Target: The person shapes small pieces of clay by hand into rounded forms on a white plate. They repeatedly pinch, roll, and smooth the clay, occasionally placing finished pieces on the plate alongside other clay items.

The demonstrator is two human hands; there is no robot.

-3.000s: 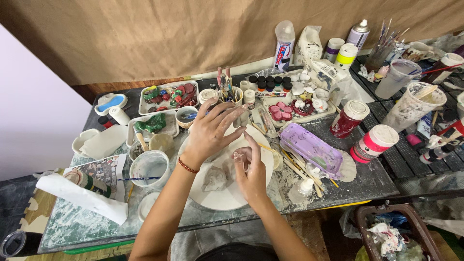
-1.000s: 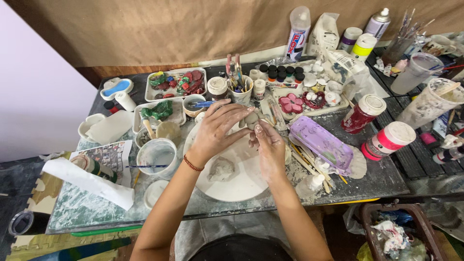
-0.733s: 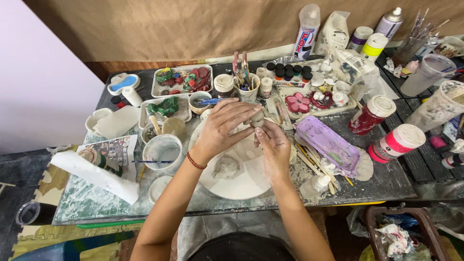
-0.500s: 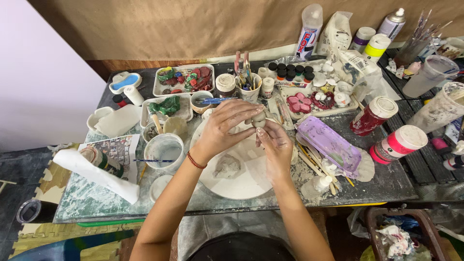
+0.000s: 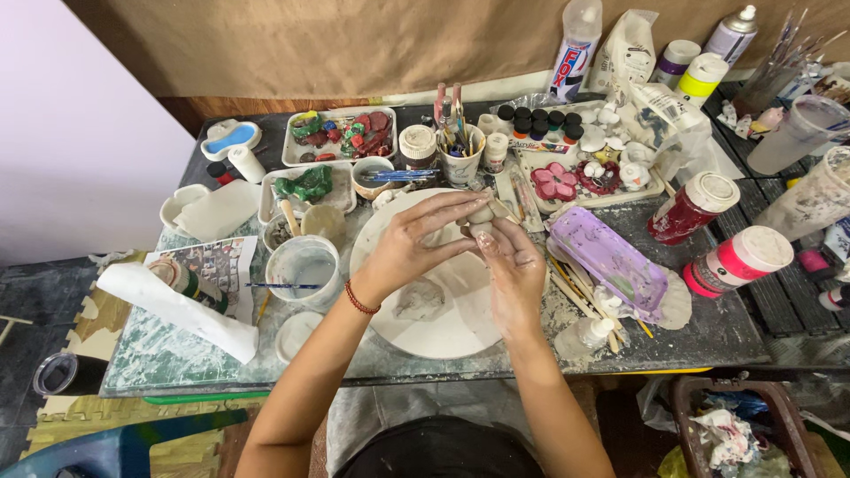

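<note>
My left hand (image 5: 416, 243) and my right hand (image 5: 511, 265) meet above a round white board (image 5: 447, 327) at the middle of the table. Between their fingertips they pinch a small lump of grey clay (image 5: 481, 216), the left fingers over its top and the right fingers under it. A flattened smear of clay (image 5: 418, 299) lies on the board beneath my left wrist, which wears a red bead bracelet (image 5: 359, 298). Both hands are smeared with clay.
A cup of cloudy water with a brush (image 5: 301, 265) stands left of the board, a purple palette tray (image 5: 606, 259) to the right. Paint jars (image 5: 692, 206), trays of painted clay pieces (image 5: 341, 134), a brush cup (image 5: 459, 159) and bottles crowd the back. A bin (image 5: 739, 434) sits below.
My hands rose from pressing clay on the board and now pinch the small lump near the board's far edge. The view shifted slightly between the frames.
</note>
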